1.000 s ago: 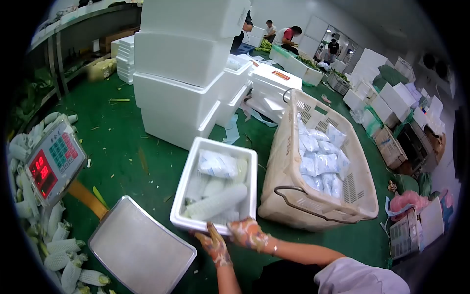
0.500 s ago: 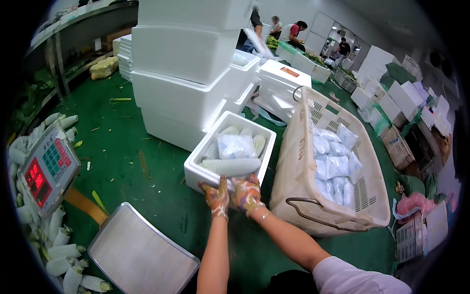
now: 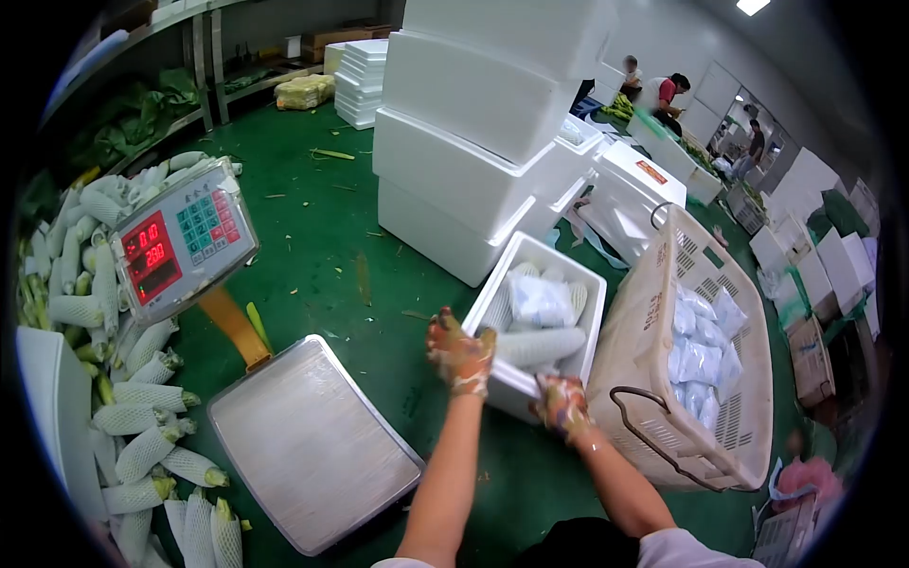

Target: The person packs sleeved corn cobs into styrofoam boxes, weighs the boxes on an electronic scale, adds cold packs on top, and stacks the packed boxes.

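Note:
A white foam box (image 3: 511, 386) stands on the floor in front of me, with net-wrapped vegetables (image 3: 540, 348) and a clear bag of ice (image 3: 542, 300) inside. My left hand (image 3: 461, 352), in a patterned glove, is at the box's near left corner, fingers apart and holding nothing. My right hand (image 3: 562, 405), gloved alike, is at the near right corner with its fingers bent against the wall; whether they grip it is unclear. To the right, a large beige basket (image 3: 630, 350) holds several ice bags (image 3: 701, 362).
A scale (image 3: 312, 440) with a lit display (image 3: 185, 237) stands at left, beside many net-wrapped vegetables (image 3: 142, 417). Tall stacked foam boxes (image 3: 454, 180) rise behind the box. A person (image 3: 670, 95) works at the back, near more boxes.
The view has turned left, so things appear farther right. The foam box was pushed away toward the stack. My left hand has come off its near wall and moved to its left corner.

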### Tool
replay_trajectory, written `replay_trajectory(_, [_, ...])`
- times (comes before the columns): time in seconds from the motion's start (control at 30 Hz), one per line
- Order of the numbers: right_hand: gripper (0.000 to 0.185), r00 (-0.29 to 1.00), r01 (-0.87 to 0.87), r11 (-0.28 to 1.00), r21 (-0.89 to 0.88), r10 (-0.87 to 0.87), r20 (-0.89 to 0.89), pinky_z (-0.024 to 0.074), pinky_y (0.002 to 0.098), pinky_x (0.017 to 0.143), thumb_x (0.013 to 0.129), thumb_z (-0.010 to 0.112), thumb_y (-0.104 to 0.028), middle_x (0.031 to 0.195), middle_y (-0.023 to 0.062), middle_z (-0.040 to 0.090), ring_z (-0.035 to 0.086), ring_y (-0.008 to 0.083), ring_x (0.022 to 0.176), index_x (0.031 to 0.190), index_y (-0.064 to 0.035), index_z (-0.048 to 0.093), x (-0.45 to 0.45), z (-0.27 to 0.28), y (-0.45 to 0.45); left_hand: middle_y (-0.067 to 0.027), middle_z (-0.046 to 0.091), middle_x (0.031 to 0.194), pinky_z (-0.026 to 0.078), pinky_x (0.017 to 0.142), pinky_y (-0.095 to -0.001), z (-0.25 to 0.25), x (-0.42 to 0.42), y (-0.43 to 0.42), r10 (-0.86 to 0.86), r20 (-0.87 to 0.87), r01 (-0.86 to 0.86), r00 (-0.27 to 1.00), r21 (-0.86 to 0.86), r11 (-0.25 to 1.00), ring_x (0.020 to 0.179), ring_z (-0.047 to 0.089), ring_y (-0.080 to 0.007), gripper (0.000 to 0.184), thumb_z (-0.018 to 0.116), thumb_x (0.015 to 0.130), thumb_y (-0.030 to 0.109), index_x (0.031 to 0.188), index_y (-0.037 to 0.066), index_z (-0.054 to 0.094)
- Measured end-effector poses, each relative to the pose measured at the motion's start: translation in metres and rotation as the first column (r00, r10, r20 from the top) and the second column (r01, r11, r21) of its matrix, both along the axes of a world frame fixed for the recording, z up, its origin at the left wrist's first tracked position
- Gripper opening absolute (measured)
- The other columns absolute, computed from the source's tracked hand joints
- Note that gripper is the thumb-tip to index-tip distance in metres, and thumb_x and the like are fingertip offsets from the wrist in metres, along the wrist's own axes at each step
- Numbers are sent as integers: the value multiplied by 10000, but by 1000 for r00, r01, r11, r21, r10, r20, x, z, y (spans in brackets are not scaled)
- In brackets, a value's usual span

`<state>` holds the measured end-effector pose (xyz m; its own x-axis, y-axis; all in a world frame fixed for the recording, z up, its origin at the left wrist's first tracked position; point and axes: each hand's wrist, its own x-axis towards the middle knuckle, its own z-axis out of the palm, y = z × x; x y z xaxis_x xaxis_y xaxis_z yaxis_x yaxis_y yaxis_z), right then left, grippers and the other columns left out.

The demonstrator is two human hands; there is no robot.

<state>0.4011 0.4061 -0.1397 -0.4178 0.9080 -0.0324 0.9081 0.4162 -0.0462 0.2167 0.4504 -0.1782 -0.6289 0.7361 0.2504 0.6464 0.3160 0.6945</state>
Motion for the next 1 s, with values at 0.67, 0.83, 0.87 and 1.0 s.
replay_trajectory(0.67, [205, 844, -491, 854, 173, 418, 334, 353, 424, 1062, 722, 553, -93, 908, 49, 583, 566, 271, 998, 907, -179, 574, -51, 97, 0, -176, 573, 707, 461, 592, -408, -27, -78, -118, 94, 559, -214, 824, 154, 965, 651, 570, -367, 304, 718, 671, 210, 686, 39, 466])
replay_trajectory(0.83, [149, 892, -447, 872, 198, 450, 32, 404, 389, 994, 782, 543, -123, 892, 53, 628, 601, 244, 957, 888, -179, 632, -89, -16, 136, -192, 579, 756, 478, 634, -427, -30, -113, -36, 150, 414, -264, 898, 235, 935, 703, 589, -369, 343, 714, 686, 255, 805, 27, 487])
replay_trajectory(0.87, [149, 888, -419, 885, 202, 352, 296, 420, 379, 970, 802, 535, -123, 896, 55, 649, 612, 240, 953, 881, -174, 650, -110, 6, 139, -199, 582, 763, 493, 664, -436, -25, -118, -20, 191, 378, -279, 906, 193, 941, 727, 601, -370, 372, 703, 696, 285, 869, 18, 509])
replay_trajectory(1.0, [153, 897, -380, 871, 311, 265, 354, 449, 366, 917, 794, 540, -93, 916, 58, 680, 628, 239, 956, 843, -138, 677, -130, 11, 194, -275, 519, 1137, 512, 788, -453, -36, -105, 40, 399, 176, -415, 900, 63, 908, 951, 590, -407, 742, 652, 747, 372, 1278, -42, 338])
